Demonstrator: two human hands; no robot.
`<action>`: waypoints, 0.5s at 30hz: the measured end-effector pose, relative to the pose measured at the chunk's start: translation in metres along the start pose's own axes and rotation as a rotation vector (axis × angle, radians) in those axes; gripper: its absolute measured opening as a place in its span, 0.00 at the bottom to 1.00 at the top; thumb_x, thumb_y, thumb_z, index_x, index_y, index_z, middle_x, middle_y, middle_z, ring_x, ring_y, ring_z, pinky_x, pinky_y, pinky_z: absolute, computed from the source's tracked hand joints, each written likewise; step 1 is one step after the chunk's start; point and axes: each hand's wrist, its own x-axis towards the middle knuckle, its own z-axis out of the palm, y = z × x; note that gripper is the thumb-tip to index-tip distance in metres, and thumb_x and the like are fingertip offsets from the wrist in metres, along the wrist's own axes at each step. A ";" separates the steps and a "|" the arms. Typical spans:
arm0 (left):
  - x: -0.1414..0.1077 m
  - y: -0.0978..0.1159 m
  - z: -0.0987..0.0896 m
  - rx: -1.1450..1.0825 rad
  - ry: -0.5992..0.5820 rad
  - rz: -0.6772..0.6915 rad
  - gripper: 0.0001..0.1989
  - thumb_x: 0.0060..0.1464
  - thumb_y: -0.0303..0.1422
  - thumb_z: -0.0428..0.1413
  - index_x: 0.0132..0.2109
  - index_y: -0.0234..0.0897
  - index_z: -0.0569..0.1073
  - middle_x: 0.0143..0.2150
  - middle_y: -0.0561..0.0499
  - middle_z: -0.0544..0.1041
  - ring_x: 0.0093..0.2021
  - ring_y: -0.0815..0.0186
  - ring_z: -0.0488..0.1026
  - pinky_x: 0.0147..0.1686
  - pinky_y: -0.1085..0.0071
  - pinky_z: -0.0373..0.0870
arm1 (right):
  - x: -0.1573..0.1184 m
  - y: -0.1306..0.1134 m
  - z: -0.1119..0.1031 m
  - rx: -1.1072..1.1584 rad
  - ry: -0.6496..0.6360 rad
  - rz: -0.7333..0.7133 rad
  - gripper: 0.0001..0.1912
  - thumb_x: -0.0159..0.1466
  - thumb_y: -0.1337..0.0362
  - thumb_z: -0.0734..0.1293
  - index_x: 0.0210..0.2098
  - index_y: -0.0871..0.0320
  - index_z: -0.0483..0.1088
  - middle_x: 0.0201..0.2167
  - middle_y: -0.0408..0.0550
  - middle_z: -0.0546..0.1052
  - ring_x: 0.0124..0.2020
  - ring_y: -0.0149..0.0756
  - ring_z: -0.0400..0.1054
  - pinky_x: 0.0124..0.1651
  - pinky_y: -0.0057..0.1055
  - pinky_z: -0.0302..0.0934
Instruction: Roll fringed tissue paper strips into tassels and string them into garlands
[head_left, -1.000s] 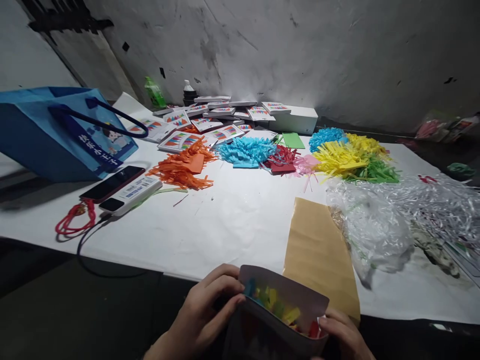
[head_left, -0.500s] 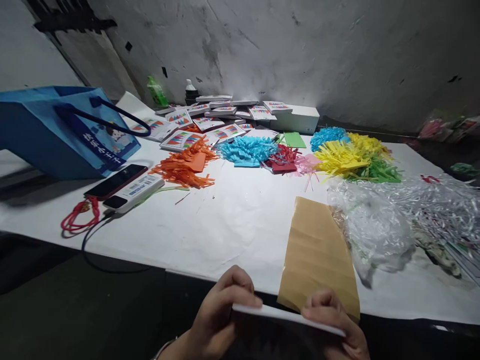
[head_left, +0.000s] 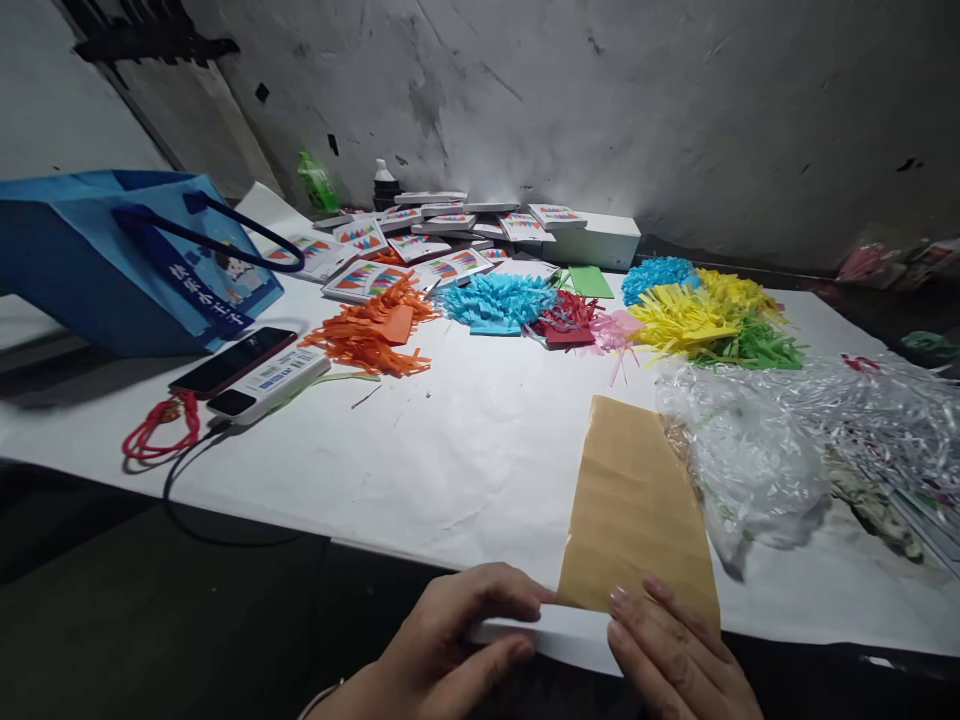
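Note:
A flat white box is held low at the table's front edge, its pale narrow side facing up. My left hand grips its left end, fingers on top and thumb on the near side. My right hand lies over the box's right end with its fingers stretched out flat; its thumb is hidden. Just beyond the box is a sheet of brown paper, which my right fingertips overlap in view. The underside of the box is out of sight.
Tassel bundles in orange, blue and yellow lie across the table. Behind them are piled printed boxes. A blue bag, a phone and a white device are left; crumpled clear plastic is right.
The box has tilted so its white side shows more. My right hand has gone from pinching the edge to lying flat over the right end. My left thumb has come up onto the near side.

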 end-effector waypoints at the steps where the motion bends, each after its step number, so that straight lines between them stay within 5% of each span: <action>1: 0.000 -0.001 0.002 -0.011 0.018 0.002 0.14 0.62 0.24 0.55 0.52 0.42 0.72 0.47 0.48 0.81 0.45 0.63 0.79 0.44 0.74 0.76 | -0.002 0.000 0.001 -0.022 0.017 -0.009 0.17 0.74 0.58 0.59 0.53 0.55 0.75 0.41 0.48 0.84 0.43 0.40 0.80 0.51 0.35 0.74; 10: 0.005 -0.001 0.004 -0.090 0.037 0.018 0.14 0.62 0.21 0.53 0.50 0.43 0.73 0.47 0.48 0.80 0.46 0.64 0.79 0.44 0.74 0.77 | 0.020 0.002 -0.002 0.072 -0.077 0.003 0.18 0.74 0.56 0.59 0.50 0.59 0.75 0.38 0.51 0.83 0.42 0.38 0.79 0.51 0.38 0.73; 15: 0.001 -0.005 0.003 -0.059 0.021 0.014 0.16 0.61 0.21 0.54 0.52 0.46 0.72 0.48 0.50 0.79 0.45 0.65 0.79 0.45 0.74 0.76 | 0.025 0.004 -0.007 0.200 -0.193 0.161 0.12 0.72 0.69 0.60 0.50 0.59 0.73 0.37 0.49 0.81 0.43 0.33 0.77 0.52 0.34 0.72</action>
